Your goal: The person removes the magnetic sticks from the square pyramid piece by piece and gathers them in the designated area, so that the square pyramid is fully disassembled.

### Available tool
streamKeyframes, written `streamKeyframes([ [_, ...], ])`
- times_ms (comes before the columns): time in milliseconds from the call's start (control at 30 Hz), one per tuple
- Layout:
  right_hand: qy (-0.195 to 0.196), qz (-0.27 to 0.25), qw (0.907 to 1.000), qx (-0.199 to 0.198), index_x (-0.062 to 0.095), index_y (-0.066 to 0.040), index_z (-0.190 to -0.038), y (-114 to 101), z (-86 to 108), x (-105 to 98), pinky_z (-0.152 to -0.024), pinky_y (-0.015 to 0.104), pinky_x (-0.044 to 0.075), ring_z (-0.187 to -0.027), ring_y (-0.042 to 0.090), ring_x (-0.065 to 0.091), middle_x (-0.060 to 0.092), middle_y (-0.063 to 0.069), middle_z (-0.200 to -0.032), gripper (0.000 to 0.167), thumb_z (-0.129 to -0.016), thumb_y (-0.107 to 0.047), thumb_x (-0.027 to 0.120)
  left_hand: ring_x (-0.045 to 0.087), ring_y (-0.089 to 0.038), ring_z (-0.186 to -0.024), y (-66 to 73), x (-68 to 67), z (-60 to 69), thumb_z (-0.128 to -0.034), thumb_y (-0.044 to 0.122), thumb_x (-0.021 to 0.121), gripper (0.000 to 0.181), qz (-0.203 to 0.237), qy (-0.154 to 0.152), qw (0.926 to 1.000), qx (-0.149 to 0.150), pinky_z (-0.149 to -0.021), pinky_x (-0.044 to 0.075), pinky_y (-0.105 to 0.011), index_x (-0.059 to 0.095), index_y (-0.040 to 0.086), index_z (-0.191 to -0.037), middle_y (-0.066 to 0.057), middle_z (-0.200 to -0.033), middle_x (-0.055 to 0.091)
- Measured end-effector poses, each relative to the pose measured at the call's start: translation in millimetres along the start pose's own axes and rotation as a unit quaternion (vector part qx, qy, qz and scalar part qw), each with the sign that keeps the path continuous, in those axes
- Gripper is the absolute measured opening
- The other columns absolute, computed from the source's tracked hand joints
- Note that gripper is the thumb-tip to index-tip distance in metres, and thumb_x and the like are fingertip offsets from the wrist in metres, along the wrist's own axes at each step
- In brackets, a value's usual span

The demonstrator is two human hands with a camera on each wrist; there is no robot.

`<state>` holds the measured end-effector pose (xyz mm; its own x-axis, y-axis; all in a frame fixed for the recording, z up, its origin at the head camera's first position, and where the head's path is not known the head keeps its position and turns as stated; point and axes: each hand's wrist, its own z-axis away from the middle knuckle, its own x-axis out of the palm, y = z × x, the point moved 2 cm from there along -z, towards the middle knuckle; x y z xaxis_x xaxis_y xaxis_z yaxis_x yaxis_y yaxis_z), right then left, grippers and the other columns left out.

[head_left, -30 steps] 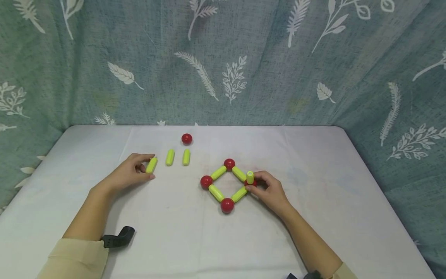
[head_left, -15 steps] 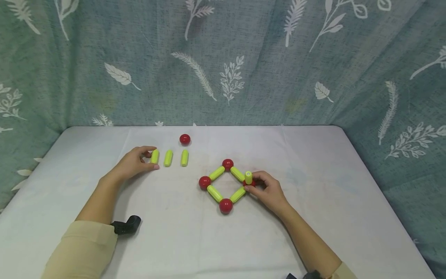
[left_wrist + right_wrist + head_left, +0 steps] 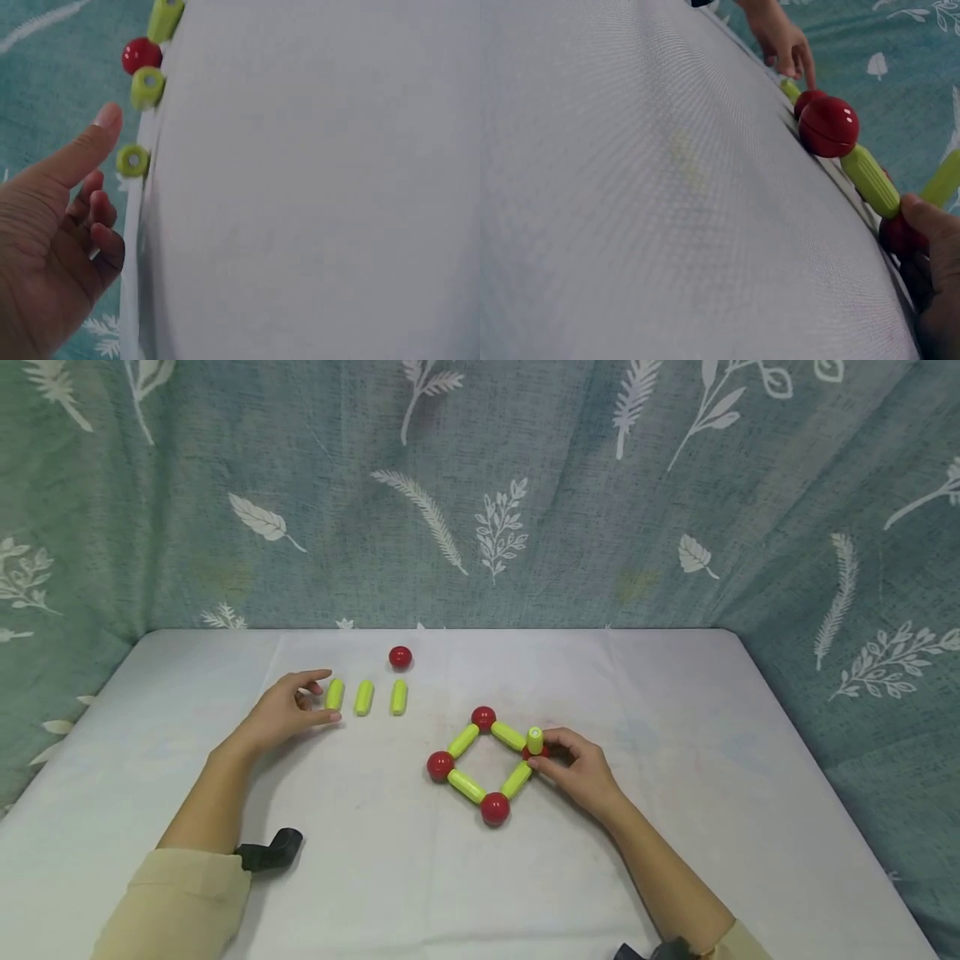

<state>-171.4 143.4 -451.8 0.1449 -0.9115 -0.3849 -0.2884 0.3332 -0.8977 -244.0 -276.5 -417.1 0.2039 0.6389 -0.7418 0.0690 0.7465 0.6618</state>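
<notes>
My left hand (image 3: pixel 281 714) is beside the leftmost of three loose yellow-green rods (image 3: pixel 334 695), thumb and index finger spread around it. In the left wrist view a gap shows between the thumb and that rod (image 3: pixel 133 160). My right hand (image 3: pixel 581 772) pinches a red ball (image 3: pixel 898 235) at the right corner of a diamond of magnetic rods and balls. From this ball another yellow-green rod (image 3: pixel 535 740) stands up. The diamond's other corners are a far ball (image 3: pixel 483 719), a left ball (image 3: pixel 440 766) and a near ball (image 3: pixel 495 809). My fingers partly hide the gripped ball.
Two more loose rods, a middle one (image 3: pixel 363 698) and a right one (image 3: pixel 399 697), lie beside the leftmost one. Behind them sits a loose red ball (image 3: pixel 401 657). A white cloth (image 3: pixel 360 877) covers the table, with a leaf-patterned curtain (image 3: pixel 322 552) behind it.
My left hand has moved the leftmost rod away from me, in line with the other two, and let go of it. The diamond has turned slightly while my right hand keeps its grip.
</notes>
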Motion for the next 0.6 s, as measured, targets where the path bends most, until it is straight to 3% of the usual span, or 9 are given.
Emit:
streamKeyframes([
  [167, -0.018, -0.023, 0.9993, 0.021, 0.068, -0.007, -0.104, 2, 0.8, -1, -0.083, 0.023, 0.049, -0.091, 0.015, 0.060, 0.069, 0.007, -0.100, 0.029, -0.077, -0.009, 0.077, 0.046, -0.021, -0.085, 19.8, 10.6, 10.8, -0.0822, 0.031, 0.074, 0.068, 0.015, 0.035, 0.9983, 0.045, -0.066, 0.040, -0.024, 0.046, 0.006, -0.139, -0.013, -0.110, 0.050],
  [333, -0.041, -0.020, 0.9980, 0.043, 0.070, -0.010, -0.103, 1, 1.9, 0, -0.084, 0.024, 0.049, -0.093, 0.016, 0.060, 0.070, 0.002, -0.098, 0.030, -0.075, -0.015, 0.080, 0.048, -0.020, -0.081, 47.6, 30.6, 15.4, -0.0798, 0.021, 0.077, 0.058, 0.031, 0.047, 0.9932, 0.102, -0.066, 0.041, -0.023, 0.054, 0.007, -0.132, -0.012, -0.103, 0.053],
  [467, -0.060, -0.018, 0.9964, 0.056, 0.071, -0.013, -0.102, 1, 2.7, 1, -0.088, 0.026, 0.048, -0.096, 0.016, 0.059, 0.070, -0.001, -0.099, 0.030, -0.074, -0.019, 0.081, 0.049, -0.019, -0.081, 76.7, 50.4, 22.1, -0.0767, 0.016, 0.079, 0.057, 0.046, 0.035, 0.9860, 0.157, -0.068, 0.043, -0.024, 0.057, 0.006, -0.128, -0.012, -0.099, 0.055],
  [600, -0.072, -0.023, 0.9957, 0.054, 0.071, -0.014, -0.102, 2, 2.3, 1, -0.091, 0.027, 0.047, -0.098, 0.016, 0.059, 0.069, -0.001, -0.101, 0.029, -0.075, -0.018, 0.081, 0.050, -0.016, -0.081, 107.2, 73.1, 26.3, -0.0765, 0.016, 0.079, 0.055, 0.071, 0.004, 0.9745, 0.213, -0.069, 0.045, -0.024, 0.058, 0.006, -0.126, -0.013, -0.099, 0.056],
])
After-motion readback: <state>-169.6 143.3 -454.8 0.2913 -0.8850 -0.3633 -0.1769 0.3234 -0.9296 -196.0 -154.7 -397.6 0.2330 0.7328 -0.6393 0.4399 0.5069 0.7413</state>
